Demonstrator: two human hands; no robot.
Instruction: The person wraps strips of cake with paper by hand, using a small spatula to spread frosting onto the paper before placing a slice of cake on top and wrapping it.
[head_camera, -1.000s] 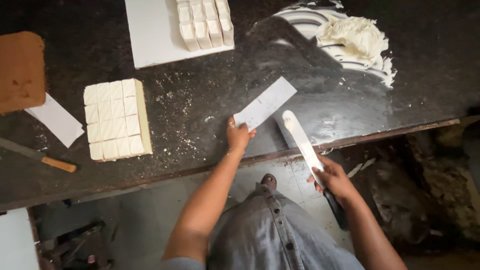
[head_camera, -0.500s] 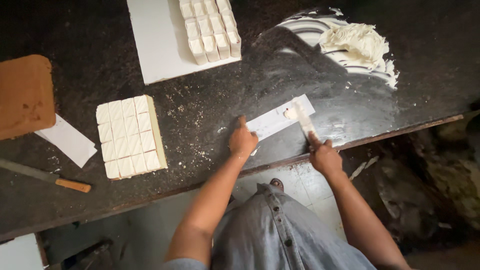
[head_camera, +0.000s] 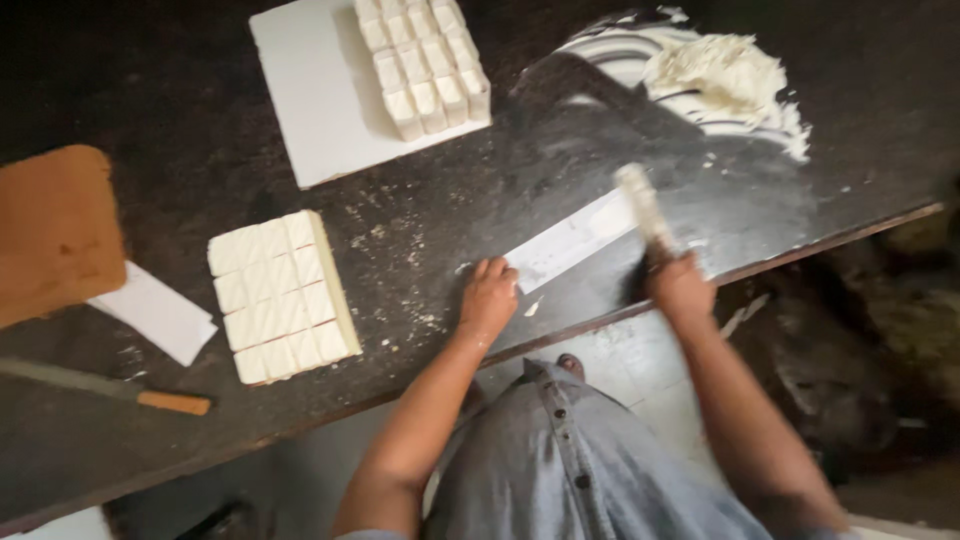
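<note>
White paper strip (head_camera: 572, 240) flat on dark worktop (head_camera: 150, 120) near its front edge — pinned by left hand (head_camera: 489, 297), fingers pressed down. Right hand (head_camera: 680, 288) clamped on paste-coated blade (head_camera: 642, 207) — tip over strip.

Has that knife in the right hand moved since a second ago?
Yes. The knife has swung off the table edge onto the paper strip.

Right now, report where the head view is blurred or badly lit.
Head view: motion blur smears the right hand and its white-coated tool; the left hand on the paper strip is sharper; the dark table is dim, corners nearly black.
</note>
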